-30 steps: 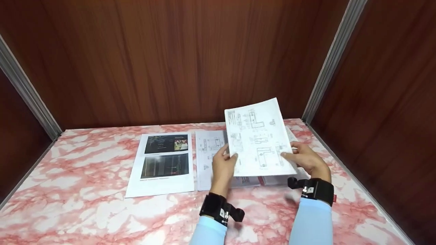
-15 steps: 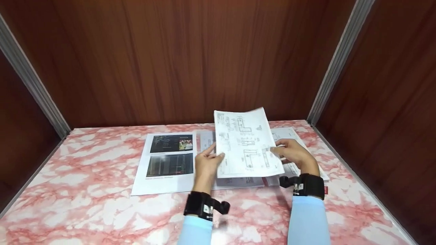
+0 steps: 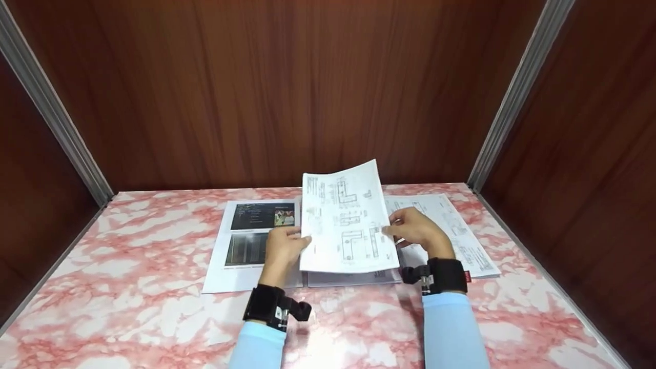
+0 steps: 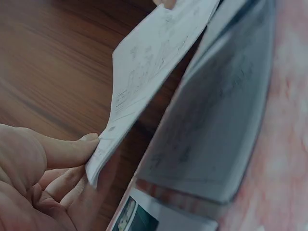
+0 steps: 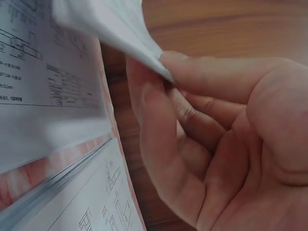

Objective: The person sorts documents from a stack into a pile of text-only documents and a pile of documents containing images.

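Both hands hold a thin stack of paper sheets (image 3: pixel 348 220) printed with technical line drawings, raised and tilted above the table. My left hand (image 3: pixel 282 247) pinches its left edge between thumb and fingers; in the left wrist view the thumb (image 4: pixel 72 151) presses on top. At the right edge my right hand (image 3: pixel 416 229) pinches the sheets, with curled fingers behind them in the right wrist view. Beneath lies a middle pile of drawings (image 3: pixel 353 278), mostly hidden by the held sheets.
A sheet with two dark pictures (image 3: pixel 218 279) lies on the left, partly behind my left hand. More drawing sheets (image 3: pixel 461 241) lie on the right. The pink-and-white marbled table (image 3: pixel 128 287) ends at a brown wood-grain wall (image 3: pixel 256 92) with metal corner posts.
Both hands have carried the held sheets leftward, from over the middle and right piles to over the middle pile. The right pile shows more now, and the left hand overlaps the picture sheet.
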### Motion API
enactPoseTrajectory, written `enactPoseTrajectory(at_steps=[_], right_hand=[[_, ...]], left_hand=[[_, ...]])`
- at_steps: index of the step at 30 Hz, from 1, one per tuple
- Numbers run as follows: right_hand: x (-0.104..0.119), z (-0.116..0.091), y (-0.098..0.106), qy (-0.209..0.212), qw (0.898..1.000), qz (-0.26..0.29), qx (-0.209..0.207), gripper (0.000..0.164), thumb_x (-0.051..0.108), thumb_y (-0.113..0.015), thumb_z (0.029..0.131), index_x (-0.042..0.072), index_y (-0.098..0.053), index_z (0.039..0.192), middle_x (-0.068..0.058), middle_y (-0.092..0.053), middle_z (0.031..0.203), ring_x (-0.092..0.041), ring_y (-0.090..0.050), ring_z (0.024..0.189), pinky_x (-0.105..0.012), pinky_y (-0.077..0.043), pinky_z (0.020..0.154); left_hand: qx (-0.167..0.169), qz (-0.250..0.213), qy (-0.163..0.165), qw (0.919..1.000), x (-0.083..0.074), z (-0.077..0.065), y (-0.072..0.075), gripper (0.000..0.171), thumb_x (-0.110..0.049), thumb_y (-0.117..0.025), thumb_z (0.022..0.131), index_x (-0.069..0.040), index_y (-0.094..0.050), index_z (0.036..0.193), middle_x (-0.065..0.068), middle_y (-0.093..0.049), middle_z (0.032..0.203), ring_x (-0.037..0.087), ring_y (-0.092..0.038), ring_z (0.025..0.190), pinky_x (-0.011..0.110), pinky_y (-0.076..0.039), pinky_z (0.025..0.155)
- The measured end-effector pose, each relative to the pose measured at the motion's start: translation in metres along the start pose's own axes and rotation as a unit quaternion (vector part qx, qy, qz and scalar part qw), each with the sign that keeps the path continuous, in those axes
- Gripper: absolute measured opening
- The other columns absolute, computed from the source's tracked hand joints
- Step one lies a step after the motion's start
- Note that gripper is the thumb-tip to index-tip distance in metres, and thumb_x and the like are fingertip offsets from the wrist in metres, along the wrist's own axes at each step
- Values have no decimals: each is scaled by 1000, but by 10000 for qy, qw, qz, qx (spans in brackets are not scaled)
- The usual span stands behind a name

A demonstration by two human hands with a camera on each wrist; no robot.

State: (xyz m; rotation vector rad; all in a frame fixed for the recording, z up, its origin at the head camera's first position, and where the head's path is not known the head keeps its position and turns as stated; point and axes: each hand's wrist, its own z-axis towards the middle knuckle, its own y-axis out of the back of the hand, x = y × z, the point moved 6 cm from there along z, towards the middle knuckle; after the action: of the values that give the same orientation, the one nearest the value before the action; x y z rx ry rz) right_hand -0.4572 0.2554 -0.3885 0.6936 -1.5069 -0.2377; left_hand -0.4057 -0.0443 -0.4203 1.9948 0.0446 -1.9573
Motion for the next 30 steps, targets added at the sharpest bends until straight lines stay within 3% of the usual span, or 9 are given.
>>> enactPoseTrajectory(at_steps=[5, 10, 15, 20, 30], right_hand=[[-6, 1, 0, -162, 9987, -463, -100, 16, 11, -72, 94, -1, -65, 101, -8, -67, 87, -18, -66, 76, -36, -62, 69], [-15, 1, 1, -224, 9979, -614, -22, 17, 13, -74, 92, 0, -64, 95, -6, -64, 80, -17, -63, 73, -39, -62, 72], [-20, 1, 0, -183, 9973, -714, 14, 18, 15, -78, 91, 1, -66, 91, -3, -61, 74, -15, -60, 70, -34, -61, 68], [-27, 3, 0, -306, 9973, -667, -72, 17, 15, -79, 90, 2, -68, 90, -2, -61, 72, -14, -60, 67, -29, -58, 65], [-35, 7, -3, -452, 9968, -661, -62, 18, 15, -79, 91, 2, -67, 92, -4, -64, 75, -15, -63, 67, -30, -58, 64]], left_hand=[[145, 47, 110, 9998, 9, -2, -6, 37, -6, -80, 88, 7, -72, 121, 22, -76, 110, 31, -73, 102, 40, -59, 89], [95, -129, 253, 9996, 16, -4, -8, 35, -7, -83, 85, 3, -75, 118, 18, -78, 103, 24, -75, 89, 36, -60, 77], [108, -241, 157, 9995, 18, -5, -7, 34, -4, -84, 83, 4, -77, 115, 19, -77, 101, 21, -73, 83, 31, -59, 72], [93, 205, 177, 9996, 18, -6, -7, 36, -9, -86, 83, 1, -78, 116, 18, -76, 109, 18, -71, 80, 29, -57, 69], [157, 929, 473, 9944, 20, -5, -9, 39, -15, -89, 82, -3, -77, 117, 12, -77, 100, 19, -72, 70, 30, -57, 63]])
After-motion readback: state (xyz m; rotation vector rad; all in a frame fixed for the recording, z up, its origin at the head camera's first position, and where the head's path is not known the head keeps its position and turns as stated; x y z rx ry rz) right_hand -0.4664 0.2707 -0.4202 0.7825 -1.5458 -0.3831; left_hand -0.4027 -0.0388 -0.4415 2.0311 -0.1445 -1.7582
